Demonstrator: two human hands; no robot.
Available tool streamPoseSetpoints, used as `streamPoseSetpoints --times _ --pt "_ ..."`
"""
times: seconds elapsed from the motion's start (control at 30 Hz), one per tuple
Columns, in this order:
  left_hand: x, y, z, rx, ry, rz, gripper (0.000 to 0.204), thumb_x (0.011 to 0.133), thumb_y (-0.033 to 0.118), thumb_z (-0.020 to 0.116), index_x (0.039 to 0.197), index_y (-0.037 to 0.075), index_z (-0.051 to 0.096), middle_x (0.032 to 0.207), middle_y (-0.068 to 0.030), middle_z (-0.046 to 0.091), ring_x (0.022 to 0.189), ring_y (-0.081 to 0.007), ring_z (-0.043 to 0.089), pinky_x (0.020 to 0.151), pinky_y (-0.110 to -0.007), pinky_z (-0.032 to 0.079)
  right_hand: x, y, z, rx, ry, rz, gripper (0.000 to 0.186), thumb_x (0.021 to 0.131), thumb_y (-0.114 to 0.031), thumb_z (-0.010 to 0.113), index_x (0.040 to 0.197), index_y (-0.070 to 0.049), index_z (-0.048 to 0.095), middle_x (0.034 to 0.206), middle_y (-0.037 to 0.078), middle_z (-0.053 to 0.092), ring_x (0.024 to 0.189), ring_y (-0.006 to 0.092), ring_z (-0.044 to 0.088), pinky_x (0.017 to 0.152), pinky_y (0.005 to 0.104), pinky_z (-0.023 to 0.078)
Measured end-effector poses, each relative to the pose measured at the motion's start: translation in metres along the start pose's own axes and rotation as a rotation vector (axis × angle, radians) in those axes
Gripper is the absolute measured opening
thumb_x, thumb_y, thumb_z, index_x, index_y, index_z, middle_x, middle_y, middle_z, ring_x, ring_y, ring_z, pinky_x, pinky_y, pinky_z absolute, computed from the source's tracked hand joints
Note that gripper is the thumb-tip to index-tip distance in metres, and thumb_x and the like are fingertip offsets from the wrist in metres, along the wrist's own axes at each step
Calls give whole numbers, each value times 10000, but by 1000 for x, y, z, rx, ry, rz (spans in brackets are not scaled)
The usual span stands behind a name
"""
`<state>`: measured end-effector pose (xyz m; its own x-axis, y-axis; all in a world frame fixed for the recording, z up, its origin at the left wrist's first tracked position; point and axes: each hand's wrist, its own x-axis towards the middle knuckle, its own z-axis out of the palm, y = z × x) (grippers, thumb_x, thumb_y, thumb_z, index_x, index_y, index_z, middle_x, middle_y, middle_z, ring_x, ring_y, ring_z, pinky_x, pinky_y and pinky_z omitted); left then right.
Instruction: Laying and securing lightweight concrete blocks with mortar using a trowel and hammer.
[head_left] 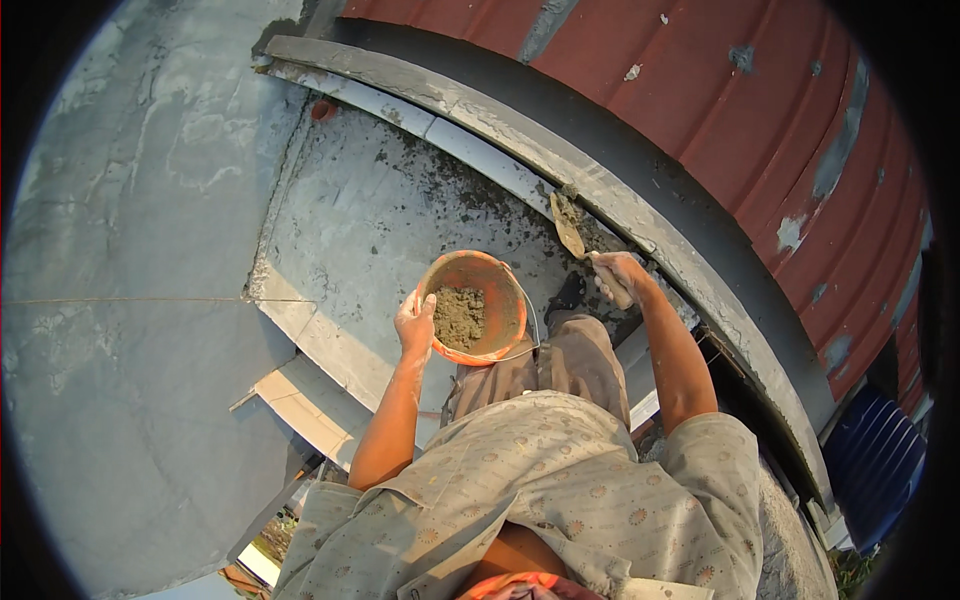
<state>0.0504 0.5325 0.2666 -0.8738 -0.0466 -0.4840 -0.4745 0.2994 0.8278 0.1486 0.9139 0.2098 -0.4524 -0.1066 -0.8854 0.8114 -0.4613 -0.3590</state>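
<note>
My left hand (415, 326) grips the rim of an orange bucket (508, 300) on its left side, thumb over the edge. Inside the bucket lies a heap of grey-brown wet mortar (459, 318), and its wire handle (537, 322) hangs down on the right. My right hand (621, 277) is closed round the handle of a trowel (567, 228). The trowel's blade points up and left, beside a narrow gap under the long concrete ledge (640, 225). Some mortar (566, 204) sits at the blade's tip, against the ledge.
Beyond the ledge rises a red corrugated metal roof (690, 90) with grey patches. A tall grey wall (150, 220) stands on the left. Mortar crumbs spot the grey slab (370, 200) in front of me. A short orange pipe end (322, 110) sticks out at the far corner.
</note>
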Motion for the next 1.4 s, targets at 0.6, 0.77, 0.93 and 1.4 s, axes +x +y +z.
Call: streamPoseSetpoints --times 0.6,0.77,0.93,1.4 --pt "20 20 11 253 -132 51 363 896 70 619 1239 -33 557 1135 -94 628 1004 -149 590 898 -290 452 -48 105 -12 -371 337 -226 305 920 -296 531 830 -10 587 613 78 553 460 172 535 420 323 443" --pt "26 22 44 308 -251 75 375 883 69 635 1238 -25 559 1122 -82 633 1002 -144 590 896 -287 454 10 71 30 14 247 -236 353 939 -326 525 826 5 571 634 68 552 461 163 526 425 329 446" --pt "37 26 49 398 -378 11 321 861 54 649 1171 -5 588 1054 -76 649 918 -148 614 823 -286 489 -29 133 -38 308 334 -169 320 939 -330 558 859 -21 576 608 75 546 462 164 536 393 302 418" --pt "70 73 73 632 -627 -345 539 788 -47 420 1306 98 399 1030 -152 611 733 -274 682 559 -418 604 19 180 40 357 1116 -201 351 863 -274 640 1054 0 534 858 171 612 715 317 646 605 410 530"
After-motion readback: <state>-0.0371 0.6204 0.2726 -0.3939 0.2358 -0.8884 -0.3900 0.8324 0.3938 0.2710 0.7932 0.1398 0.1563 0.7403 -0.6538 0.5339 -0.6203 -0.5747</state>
